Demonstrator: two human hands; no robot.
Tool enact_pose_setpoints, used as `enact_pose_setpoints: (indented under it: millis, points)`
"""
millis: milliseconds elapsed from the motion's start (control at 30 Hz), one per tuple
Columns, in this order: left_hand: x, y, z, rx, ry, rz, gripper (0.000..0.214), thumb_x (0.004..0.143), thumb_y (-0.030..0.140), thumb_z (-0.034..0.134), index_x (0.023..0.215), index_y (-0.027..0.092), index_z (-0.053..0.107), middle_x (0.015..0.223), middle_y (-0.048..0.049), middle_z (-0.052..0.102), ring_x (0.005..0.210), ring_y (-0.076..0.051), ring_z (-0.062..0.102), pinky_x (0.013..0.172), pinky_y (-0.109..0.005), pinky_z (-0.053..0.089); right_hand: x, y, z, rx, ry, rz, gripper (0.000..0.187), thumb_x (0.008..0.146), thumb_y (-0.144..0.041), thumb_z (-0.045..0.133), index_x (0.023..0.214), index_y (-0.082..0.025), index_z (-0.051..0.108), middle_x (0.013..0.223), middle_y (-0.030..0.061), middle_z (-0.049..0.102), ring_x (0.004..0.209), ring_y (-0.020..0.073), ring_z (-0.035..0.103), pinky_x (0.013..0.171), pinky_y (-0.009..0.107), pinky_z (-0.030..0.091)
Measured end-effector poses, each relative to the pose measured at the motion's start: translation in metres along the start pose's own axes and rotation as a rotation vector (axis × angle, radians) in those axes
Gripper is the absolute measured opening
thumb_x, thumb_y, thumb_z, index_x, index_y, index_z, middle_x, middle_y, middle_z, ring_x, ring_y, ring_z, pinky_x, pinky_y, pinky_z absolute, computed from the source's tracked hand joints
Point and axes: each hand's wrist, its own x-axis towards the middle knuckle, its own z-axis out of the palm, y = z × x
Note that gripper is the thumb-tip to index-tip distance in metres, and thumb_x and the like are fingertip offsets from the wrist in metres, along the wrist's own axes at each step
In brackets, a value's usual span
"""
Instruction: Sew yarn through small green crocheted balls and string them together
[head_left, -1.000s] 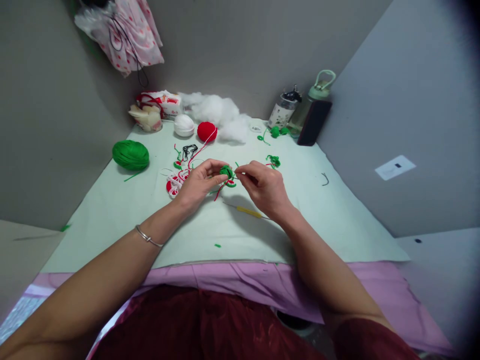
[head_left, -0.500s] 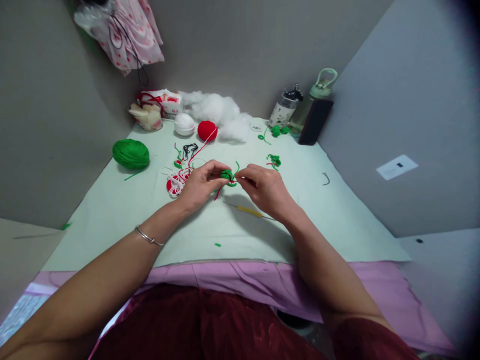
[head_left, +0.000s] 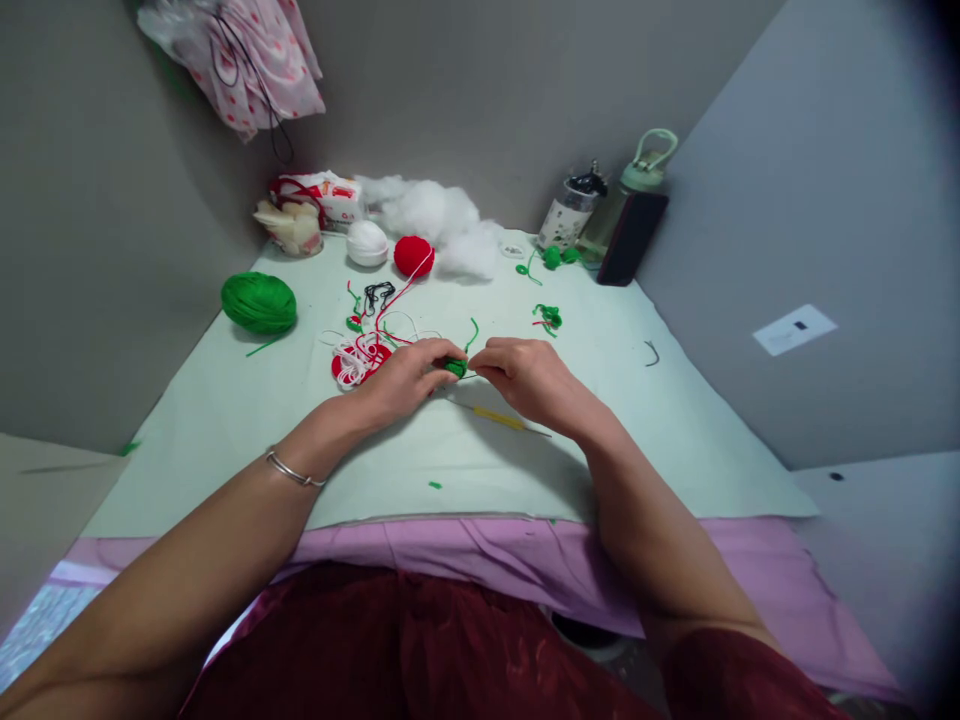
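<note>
Progress (judged): green piece (head_left: 456, 368), at clock centre, has some body formed but looks unfinished; green strand (head_left: 472, 333) hangs loose at 1 o'clock; remaining work unclear. Grip: left hand (head_left: 415, 375) pinches the piece, thumb against fingers; right hand (head_left: 529, 380), 3 o'clock, fingertips together, contents too small to tell.

Count on surface (head_left: 675, 450), near to far: 1 green scrap (head_left: 435, 485), 6 o'clock; 1 yellow-handled tool (head_left: 499, 418), 5; 1 red-and-white yarn tangle (head_left: 360, 362), 9; 1 green yarn ball (head_left: 259, 303), 10; 1 red ball (head_left: 413, 257), 1 white ball (head_left: 367, 244), both 11.
</note>
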Motion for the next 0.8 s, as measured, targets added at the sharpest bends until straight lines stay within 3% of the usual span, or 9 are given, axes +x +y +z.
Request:
enact_pose_setpoints:
  millis: [167, 367, 500, 667, 800]
  points:
    - [-0.001, 0.002, -0.001, 0.055, -0.13, 0.022, 0.024, 0.09, 0.026, 0.059, 0.109, 0.021, 0.073, 0.107, -0.0065, 0.071, 0.099, -0.022, 0.062, 0.093, -0.037, 0.047, 0.0, 0.005, -0.001, 0.033, -0.109, -0.037, 0.026, 0.095, -0.009, 0.052, 0.095, -0.017, 0.077, 0.09, 0.007, 0.075, 0.077, 0.0153, 0.063, 0.07, 0.027, 0.036]
    - [-0.002, 0.011, -0.004, -0.11, -0.285, -0.067, 0.026, 0.092, 0.035, 0.059, 0.108, 0.021, 0.074, 0.104, -0.0048, 0.073, 0.091, -0.02, 0.062, 0.081, -0.032, 0.045, 0.0, 0.012, -0.013, 0.201, -0.224, -0.018, 0.022, 0.092, -0.011, 0.057, 0.096, -0.017, 0.077, 0.095, 0.0058, 0.078, 0.082, 0.016, 0.067, 0.076, 0.026, 0.041]
    - [-0.004, 0.016, -0.003, -0.295, -0.248, -0.135, 0.028, 0.093, 0.041, 0.06, 0.111, 0.019, 0.066, 0.094, -0.0038, 0.067, 0.081, -0.015, 0.057, 0.072, -0.029, 0.042, -0.002, 0.018, -0.023, 0.358, -0.246, -0.027, 0.019, 0.092, -0.017, 0.057, 0.095, -0.016, 0.076, 0.091, 0.0049, 0.077, 0.081, 0.0151, 0.066, 0.075, 0.025, 0.042]
    - [-0.006, 0.015, 0.002, -0.478, -0.292, -0.17, 0.028, 0.09, 0.043, 0.066, 0.101, 0.018, 0.064, 0.088, -0.0038, 0.065, 0.079, -0.015, 0.057, 0.071, -0.03, 0.041, -0.002, 0.02, -0.024, 0.469, -0.299, -0.037, 0.018, 0.092, -0.026, 0.06, 0.092, -0.015, 0.075, 0.083, 0.0039, 0.073, 0.074, 0.0138, 0.061, 0.069, 0.025, 0.04]
    - [-0.004, 0.013, 0.003, -0.521, -0.22, -0.192, 0.028, 0.086, 0.044, 0.07, 0.096, 0.018, 0.065, 0.086, -0.0048, 0.067, 0.074, -0.016, 0.057, 0.068, -0.031, 0.04, 0.0, 0.018, -0.019, 0.481, -0.24, 0.0, 0.019, 0.093, -0.029, 0.062, 0.089, -0.014, 0.073, 0.077, 0.0025, 0.069, 0.07, 0.0129, 0.056, 0.065, 0.025, 0.038]
